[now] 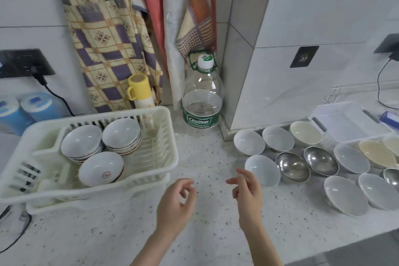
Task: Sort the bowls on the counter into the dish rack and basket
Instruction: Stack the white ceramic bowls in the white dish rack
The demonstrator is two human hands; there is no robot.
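Observation:
A white plastic dish rack (149,177) sits on the left of the counter and holds three stacks of white bowls (101,167). To the right, several white bowls (262,170), steel bowls (292,167) and cream bowls (305,133) lie on the counter. A white basket (347,119) stands behind them at the far right. My left hand (176,205) and my right hand (248,192) hover over the bare counter between rack and bowls, fingers loosely curled, holding nothing. The right hand is just left of the nearest white bowl.
A large Cestbon water bottle (203,101) stands at the back by the wall corner. A yellow-capped flask (140,90) sits behind the rack, blue canisters (32,108) at far left. Hanging cloths (108,28) cover the wall. Cables trail at both sides.

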